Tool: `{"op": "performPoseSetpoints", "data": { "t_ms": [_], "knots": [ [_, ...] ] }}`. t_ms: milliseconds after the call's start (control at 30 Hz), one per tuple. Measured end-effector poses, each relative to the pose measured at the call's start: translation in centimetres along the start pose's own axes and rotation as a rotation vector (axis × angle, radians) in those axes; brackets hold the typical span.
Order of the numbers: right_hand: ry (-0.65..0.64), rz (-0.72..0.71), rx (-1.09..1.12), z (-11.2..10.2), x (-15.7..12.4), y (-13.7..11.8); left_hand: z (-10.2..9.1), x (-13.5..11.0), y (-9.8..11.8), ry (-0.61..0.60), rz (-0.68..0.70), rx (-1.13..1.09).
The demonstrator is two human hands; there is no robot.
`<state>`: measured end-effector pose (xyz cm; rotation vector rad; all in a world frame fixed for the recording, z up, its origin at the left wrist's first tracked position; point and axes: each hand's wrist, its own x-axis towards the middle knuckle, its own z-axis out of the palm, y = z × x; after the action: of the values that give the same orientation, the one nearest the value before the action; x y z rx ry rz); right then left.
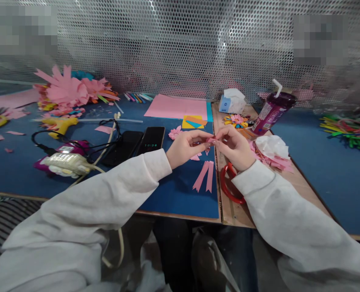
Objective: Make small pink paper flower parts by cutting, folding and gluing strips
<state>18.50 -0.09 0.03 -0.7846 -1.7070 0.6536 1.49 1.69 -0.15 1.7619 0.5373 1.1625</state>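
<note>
A small pink paper piece point(211, 140) is pinched between the fingertips of my left hand point(188, 147) and my right hand point(233, 147). Its shape is mostly hidden by my fingers. Just left of my left hand lies a pink paper flower point(175, 132). Two notched pink paper strips point(203, 177) lie on the blue tabletop below my hands. Red-handled scissors point(228, 190) rest under my right wrist, their blades hidden. Behind my hands is a small stack of yellow, orange and blue paper point(194, 122).
Pink sheets point(176, 107) lie at the back, beside a tissue box point(232, 101). A purple cup point(273, 111) with a straw and crumpled tissue point(273, 147) stand right. Left are phones point(151, 140), a power strip point(67, 163), a yellow glue gun point(60, 123) and paper flowers point(67, 89).
</note>
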Motion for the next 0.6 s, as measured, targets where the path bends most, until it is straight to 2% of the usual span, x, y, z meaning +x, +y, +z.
{"op": "performPoseSetpoints", "data": {
  "t_ms": [600],
  "knots": [
    [0.001, 0.008, -0.018, -0.04, 0.06, -0.09, -0.06, -0.02, -0.25, -0.009, -0.005, 0.01]
  ]
}}
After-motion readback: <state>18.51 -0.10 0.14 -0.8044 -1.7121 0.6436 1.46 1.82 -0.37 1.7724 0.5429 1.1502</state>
